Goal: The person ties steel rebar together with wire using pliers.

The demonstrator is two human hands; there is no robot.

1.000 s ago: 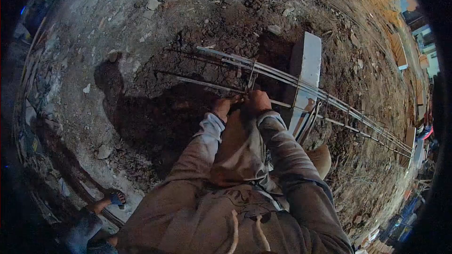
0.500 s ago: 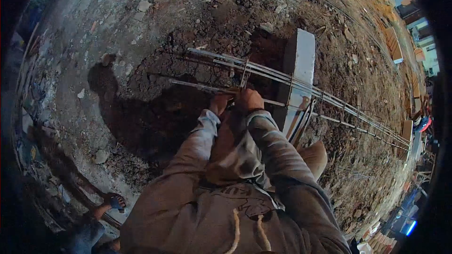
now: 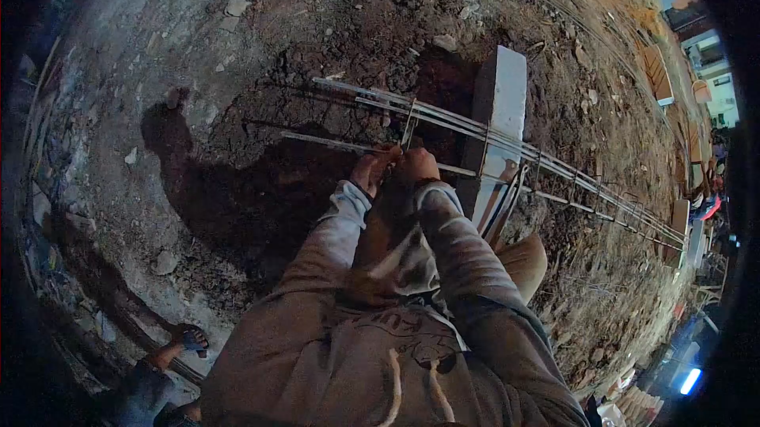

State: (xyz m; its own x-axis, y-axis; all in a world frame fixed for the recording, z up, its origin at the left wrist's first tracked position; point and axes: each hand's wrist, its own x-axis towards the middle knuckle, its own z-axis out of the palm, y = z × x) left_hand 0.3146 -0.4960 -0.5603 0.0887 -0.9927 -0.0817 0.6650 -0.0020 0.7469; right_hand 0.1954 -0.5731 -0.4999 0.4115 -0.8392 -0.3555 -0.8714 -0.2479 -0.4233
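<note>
A cage of long steel reinforcing bars (image 3: 451, 117) crosses in front of me, resting over a pale rectangular block (image 3: 508, 94). A thin stirrup (image 3: 410, 125) joins the upper bars to the nearer lower bar (image 3: 328, 140). My left hand (image 3: 372, 170) is closed at the lower bar, just left of the stirrup's bottom. Beside it, my right hand (image 3: 418, 166) makes a fist at the same bar, right at the stirrup's lower end. Whatever small piece the fingers grip is hidden by the hands.
More stirrups (image 3: 574, 183) sit along the cage to the right. Dark, loose soil (image 3: 356, 47) and stones surround it. Another person's sandalled foot (image 3: 192, 340) is at lower left. Further pale blocks (image 3: 679, 225) and a bright lamp (image 3: 690, 381) stand far right.
My left hand has turned a little and its fingers have risen beside the stirrup. The right hand stays almost in place at the bar. The whole view has shifted slightly.
</note>
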